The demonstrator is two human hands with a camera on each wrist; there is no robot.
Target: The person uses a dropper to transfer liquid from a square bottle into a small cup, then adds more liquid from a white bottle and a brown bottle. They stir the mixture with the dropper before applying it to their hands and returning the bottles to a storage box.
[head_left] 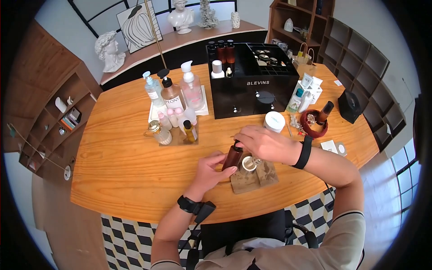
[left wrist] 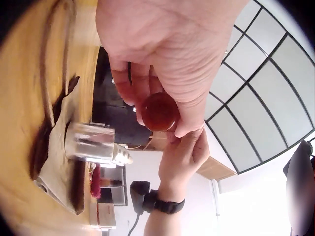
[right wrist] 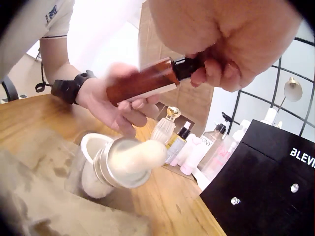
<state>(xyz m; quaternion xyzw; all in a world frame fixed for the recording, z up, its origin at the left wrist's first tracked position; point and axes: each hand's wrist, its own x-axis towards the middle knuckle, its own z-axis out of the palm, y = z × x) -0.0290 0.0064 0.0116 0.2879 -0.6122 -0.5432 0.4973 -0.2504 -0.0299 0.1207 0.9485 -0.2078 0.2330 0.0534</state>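
My left hand (head_left: 210, 174) holds a slim amber-brown bottle (head_left: 233, 157) by its body, tilted over the table; the round base of the bottle (left wrist: 160, 112) shows in the left wrist view. At the other end, my right hand (head_left: 265, 143) pinches the black top (right wrist: 184, 67) of this bottle between thumb and fingers. A pale label runs along its side in the right wrist view. Close below the hands, a clear glass jar (left wrist: 91, 141) with a pale, rounded piece at its mouth stands on a brown folded sheet (head_left: 265, 177).
Pump bottles (head_left: 172, 92) and small pink-topped bottles stand at the left, beside a glass bottle (head_left: 160, 132). A black BLEVINS case (head_left: 252, 96) stands at the back. To the right are a white-lidded jar (head_left: 274, 121), a dark red bowl (head_left: 315, 130) and a black box (head_left: 349, 106).
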